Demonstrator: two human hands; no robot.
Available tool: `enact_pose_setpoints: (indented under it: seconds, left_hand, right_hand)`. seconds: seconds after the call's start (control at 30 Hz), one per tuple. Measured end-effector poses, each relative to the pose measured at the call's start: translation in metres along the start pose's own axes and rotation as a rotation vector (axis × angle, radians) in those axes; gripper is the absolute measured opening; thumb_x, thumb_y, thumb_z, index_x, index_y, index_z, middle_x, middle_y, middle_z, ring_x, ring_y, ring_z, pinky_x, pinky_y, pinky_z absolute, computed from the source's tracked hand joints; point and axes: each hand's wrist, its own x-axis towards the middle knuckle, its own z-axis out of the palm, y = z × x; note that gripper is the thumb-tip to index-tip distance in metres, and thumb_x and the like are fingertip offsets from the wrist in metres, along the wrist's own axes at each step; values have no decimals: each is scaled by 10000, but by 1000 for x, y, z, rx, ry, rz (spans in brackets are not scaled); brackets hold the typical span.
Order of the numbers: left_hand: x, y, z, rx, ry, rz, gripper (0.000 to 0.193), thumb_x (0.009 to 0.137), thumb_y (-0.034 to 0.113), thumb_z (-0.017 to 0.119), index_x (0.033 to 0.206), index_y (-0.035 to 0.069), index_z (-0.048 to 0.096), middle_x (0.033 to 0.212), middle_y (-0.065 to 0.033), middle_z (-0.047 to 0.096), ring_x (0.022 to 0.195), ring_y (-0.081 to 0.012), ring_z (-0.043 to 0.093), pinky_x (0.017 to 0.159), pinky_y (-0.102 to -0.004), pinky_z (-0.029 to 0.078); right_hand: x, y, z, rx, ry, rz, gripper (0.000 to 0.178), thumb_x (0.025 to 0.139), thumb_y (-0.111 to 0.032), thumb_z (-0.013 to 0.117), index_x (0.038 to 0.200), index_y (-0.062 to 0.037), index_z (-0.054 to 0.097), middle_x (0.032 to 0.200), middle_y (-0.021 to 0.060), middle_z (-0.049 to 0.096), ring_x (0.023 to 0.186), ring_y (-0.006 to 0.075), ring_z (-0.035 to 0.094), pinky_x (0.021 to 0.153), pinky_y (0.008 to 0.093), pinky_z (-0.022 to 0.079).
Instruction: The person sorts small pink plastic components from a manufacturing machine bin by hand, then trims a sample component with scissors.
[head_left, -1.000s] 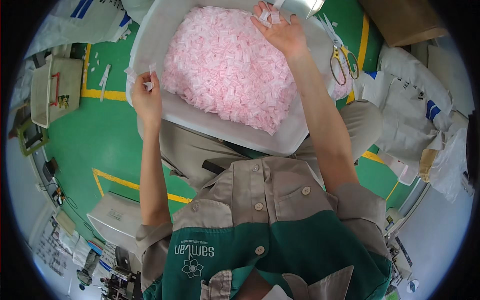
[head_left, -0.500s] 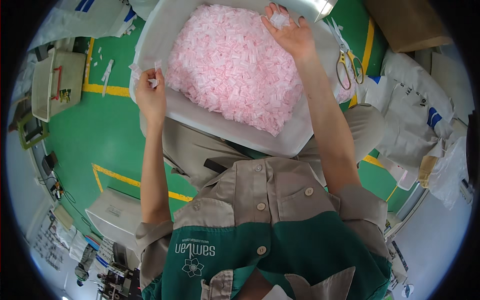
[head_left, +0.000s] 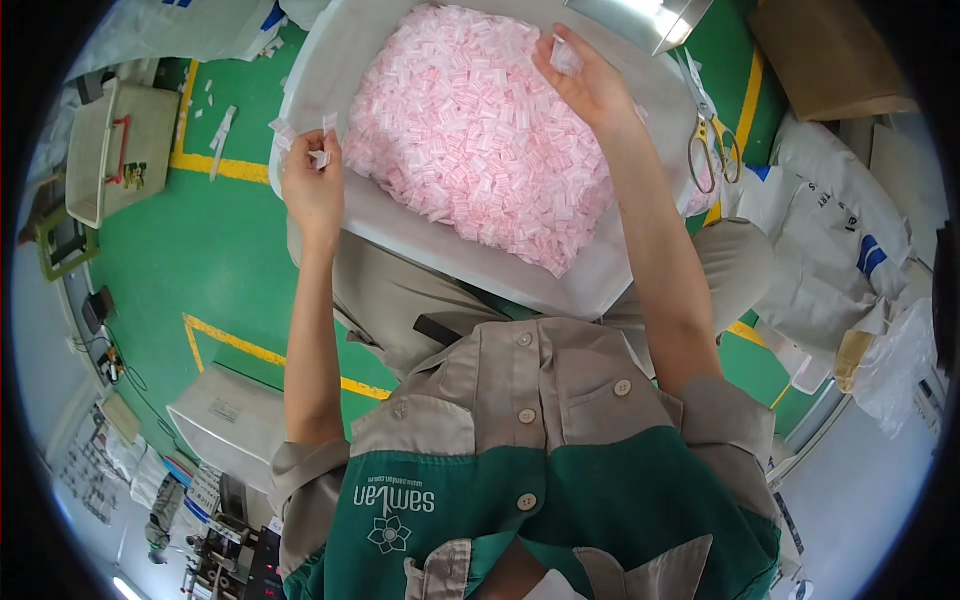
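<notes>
Pinching small white sachets [head_left: 318, 152], the left hand [head_left: 312, 190] hangs past the white tray's [head_left: 400, 235] left rim, where one could drop onto the green floor [head_left: 180, 250]. The right hand [head_left: 590, 85] grips another sachet [head_left: 563, 57] over the pink sachet heap [head_left: 480, 140]; loose ones may slide.

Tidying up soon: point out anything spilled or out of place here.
White scraps lie scattered on the green floor left of the tray, near the yellow line. Scissors lie loose right of the pink pile.

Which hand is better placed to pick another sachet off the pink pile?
Right. The right hand is over the pink sachet pile, though pinching a sachet. The left hand is at the tray rim, holding sachets.
</notes>
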Motion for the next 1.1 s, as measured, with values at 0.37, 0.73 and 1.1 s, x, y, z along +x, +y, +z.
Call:
enact_pose_setpoints:
  seconds: [0.37,0.73,1.1]
  left_hand:
    - [-2,0,-2,10,28,2,152,873,189,675,905,41,659,770,-56,652,670,-171,552,638,-303,437]
    - [0,4,3,-41,18,-12,139,868,178,676,903,44,661,768,-60,653,680,-176,558,642,-305,448]
    - [-2,9,0,-45,25,-52,120,856,175,684,903,66,665,760,-45,648,662,-176,551,625,-306,459]
  right_hand:
    - [-21,85,50,-2079,425,-772,522,865,-409,652,1285,-111,570,1333,140,482,1269,311,404,1026,594,288]
    - [-42,92,58,-1428,-136,-655,137,862,-180,681,924,-64,720,945,81,654,894,217,620,809,377,497]
    - [-160,-152,-89,-1409,819,-959,193,937,-154,616,1057,-20,686,987,95,706,885,161,673,787,290,514]
